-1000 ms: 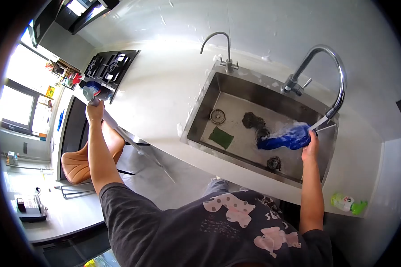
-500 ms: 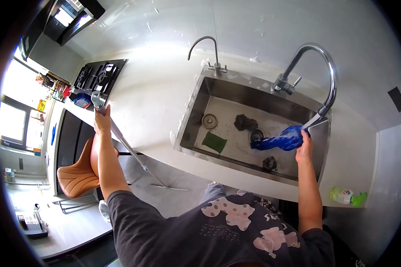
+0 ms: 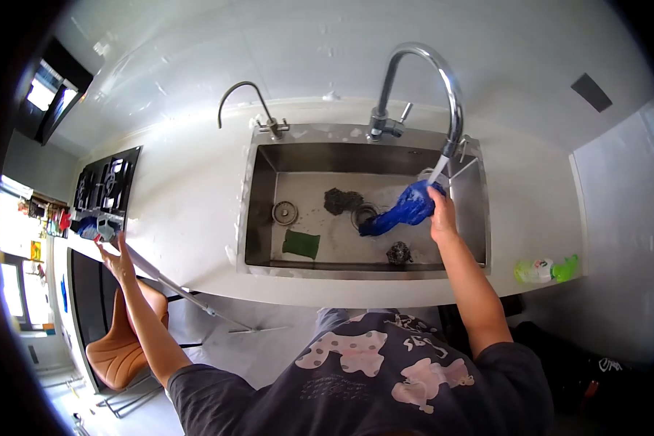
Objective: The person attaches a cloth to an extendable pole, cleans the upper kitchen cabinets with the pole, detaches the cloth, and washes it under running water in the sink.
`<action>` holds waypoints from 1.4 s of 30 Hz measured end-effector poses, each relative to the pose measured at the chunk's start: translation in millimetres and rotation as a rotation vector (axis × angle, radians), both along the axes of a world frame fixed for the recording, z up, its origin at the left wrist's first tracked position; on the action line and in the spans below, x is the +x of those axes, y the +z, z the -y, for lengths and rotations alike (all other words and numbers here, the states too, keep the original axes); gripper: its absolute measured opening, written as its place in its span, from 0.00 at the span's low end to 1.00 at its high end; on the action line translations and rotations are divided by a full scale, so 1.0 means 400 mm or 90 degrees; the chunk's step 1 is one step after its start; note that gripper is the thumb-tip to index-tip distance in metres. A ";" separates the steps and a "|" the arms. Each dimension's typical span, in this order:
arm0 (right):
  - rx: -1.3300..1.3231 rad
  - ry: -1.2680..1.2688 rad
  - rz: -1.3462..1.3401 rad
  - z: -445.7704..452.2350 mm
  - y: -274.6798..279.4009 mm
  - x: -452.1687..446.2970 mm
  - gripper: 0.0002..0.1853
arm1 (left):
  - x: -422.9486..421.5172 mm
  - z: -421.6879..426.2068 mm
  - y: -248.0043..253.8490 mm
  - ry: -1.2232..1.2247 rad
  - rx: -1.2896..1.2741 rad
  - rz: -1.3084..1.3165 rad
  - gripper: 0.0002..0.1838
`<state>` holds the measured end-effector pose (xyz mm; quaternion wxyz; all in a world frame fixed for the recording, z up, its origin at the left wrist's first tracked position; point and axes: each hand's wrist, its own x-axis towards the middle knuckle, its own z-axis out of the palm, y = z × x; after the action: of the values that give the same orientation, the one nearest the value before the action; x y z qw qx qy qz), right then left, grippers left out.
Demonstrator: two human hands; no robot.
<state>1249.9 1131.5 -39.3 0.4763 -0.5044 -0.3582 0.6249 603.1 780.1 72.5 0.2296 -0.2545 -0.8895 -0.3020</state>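
In the sink [image 3: 258, 240], a wet blue cloth [image 3: 407, 207] hangs from my right hand [image 3: 443, 214], which is closed on its upper end. Water from the tall curved faucet [image 3: 454, 94] runs onto the cloth, and its lower end trails toward the drain [image 3: 365, 216]. My left hand [image 3: 120, 263] is at the far left with its fingers apart. Close by it is the upper part of a grey pole [image 3: 189, 294] that slants down to a thin-legged foot on the floor.
A green scouring pad [image 3: 301, 244], a drain strainer [image 3: 285, 213], a dark scrubber [image 3: 341, 201] and a steel wool ball [image 3: 399, 253] lie in the sink. A green bottle [image 3: 545, 269] lies on the right counter. A gas stove [image 3: 109, 185] and a brown chair [image 3: 116, 352] are at left.
The view has turned right. My left hand has loosened from the pole's upper end and its fingers have spread. My right hand keeps hold of the blue cloth under the water.
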 end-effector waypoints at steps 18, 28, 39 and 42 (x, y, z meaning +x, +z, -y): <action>0.387 0.136 0.352 0.137 0.101 -0.048 0.17 | 1.311 -0.906 -0.551 -0.581 0.198 1.794 0.29; 0.147 0.121 0.576 -0.048 -0.053 -0.035 0.20 | 1.384 -0.890 -0.457 -0.178 0.267 1.576 0.22; 0.078 0.203 0.605 -0.068 -0.089 -0.021 0.24 | 1.359 -0.887 -0.524 -0.227 0.205 1.431 0.25; 0.128 0.213 0.519 -0.007 -0.047 -0.021 0.25 | 1.327 -0.891 -0.571 -0.209 0.233 1.431 0.24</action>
<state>1241.5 1134.2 -57.9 0.2353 -0.5957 -0.6521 0.4056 1133.7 1136.7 -156.0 -0.7022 0.0829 -0.4903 -0.5096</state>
